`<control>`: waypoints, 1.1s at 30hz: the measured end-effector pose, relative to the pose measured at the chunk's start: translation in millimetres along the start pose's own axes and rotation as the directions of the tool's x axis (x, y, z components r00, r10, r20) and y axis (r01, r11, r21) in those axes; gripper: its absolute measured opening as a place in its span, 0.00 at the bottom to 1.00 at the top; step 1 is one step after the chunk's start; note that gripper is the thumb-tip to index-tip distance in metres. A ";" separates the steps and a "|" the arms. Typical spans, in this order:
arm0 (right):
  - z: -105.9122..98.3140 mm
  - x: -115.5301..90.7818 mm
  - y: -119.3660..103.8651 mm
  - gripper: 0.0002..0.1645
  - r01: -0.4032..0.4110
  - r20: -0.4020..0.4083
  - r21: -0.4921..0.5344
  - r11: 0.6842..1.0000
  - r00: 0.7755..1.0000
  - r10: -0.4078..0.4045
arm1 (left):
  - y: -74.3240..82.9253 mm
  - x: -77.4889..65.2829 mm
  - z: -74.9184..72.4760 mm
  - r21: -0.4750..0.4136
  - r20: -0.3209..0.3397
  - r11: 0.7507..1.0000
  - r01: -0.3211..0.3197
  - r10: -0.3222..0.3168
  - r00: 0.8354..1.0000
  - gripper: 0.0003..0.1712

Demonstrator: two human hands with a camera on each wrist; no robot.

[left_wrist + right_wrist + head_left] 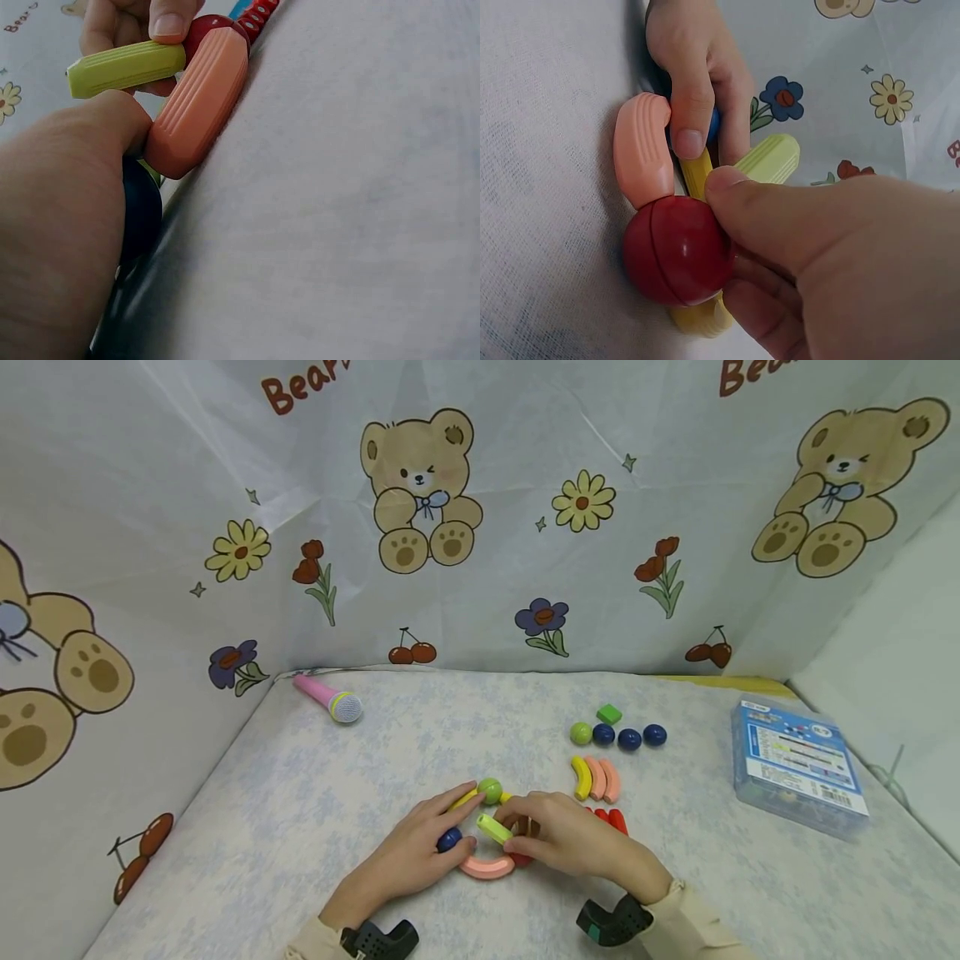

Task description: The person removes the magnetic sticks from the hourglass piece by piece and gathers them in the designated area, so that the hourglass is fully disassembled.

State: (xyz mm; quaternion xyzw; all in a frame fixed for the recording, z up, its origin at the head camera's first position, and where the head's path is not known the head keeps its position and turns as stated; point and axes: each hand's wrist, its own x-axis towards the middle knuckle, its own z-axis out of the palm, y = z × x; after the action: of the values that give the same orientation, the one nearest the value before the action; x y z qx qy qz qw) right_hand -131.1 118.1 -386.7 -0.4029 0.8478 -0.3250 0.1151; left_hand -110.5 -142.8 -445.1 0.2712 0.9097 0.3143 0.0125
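A person's right grip (573,835), drawn nearly together, pinched one pale-green rod (493,828) beside one red ball (679,251) above the bench (420,743), while the left grip (416,847) curled loosely round one blue ball (449,839) near one pink curve (487,867). Farther back lay three more blue balls (628,739) (and one microphone (326,695), well left).

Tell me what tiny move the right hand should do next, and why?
Maybe push the green stick into the red ball: the right hand pinches the stick with one end by that ball, while the left hand holds the blue ball.
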 end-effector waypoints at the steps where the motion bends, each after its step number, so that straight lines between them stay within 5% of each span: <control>1: -0.2 -0.2 -0.3 0.11 -0.001 -0.002 -0.004 1.000 1.000 0.001 | 0.2 0.1 0.0 0.001 -0.001 1.000 0.000 0.000 1.000 0.34; 12: -4.0 0.4 -0.2 0.14 0.030 -0.083 -0.033 0.999 0.996 -0.033 | -0.1 -1.0 -0.6 0.018 -0.012 1.000 0.005 -0.005 1.000 0.34; 19: -19.7 -11.9 -1.3 0.32 -0.048 -0.130 -0.067 0.997 0.991 0.039 | 0.0 0.8 -0.4 0.012 0.028 1.000 0.025 -0.025 0.999 0.35; 22: -24.9 -21.2 -1.7 0.33 -0.096 -0.155 -0.079 0.992 0.984 0.083 | 0.2 1.3 0.6 0.019 0.033 0.999 0.030 -0.030 0.999 0.34; 27: -30.8 -40.5 3.0 0.28 -0.204 -0.252 -0.094 0.974 0.952 0.175 | 0.6 1.3 0.5 0.020 0.017 1.000 0.019 -0.019 1.000 0.34; 33: -30.5 -68.7 21.3 0.30 -0.244 -0.411 -0.096 0.965 0.893 0.184 | 0.8 0.6 -1.1 0.004 0.006 1.000 0.026 -0.026 1.000 0.34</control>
State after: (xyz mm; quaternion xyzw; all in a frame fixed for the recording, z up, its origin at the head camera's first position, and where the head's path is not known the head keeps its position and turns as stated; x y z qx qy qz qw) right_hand -113.3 194.1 -381.7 -0.2394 0.9140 -0.3230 -0.0546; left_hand -110.8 -142.7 -443.6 0.2605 0.9136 0.3116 0.0186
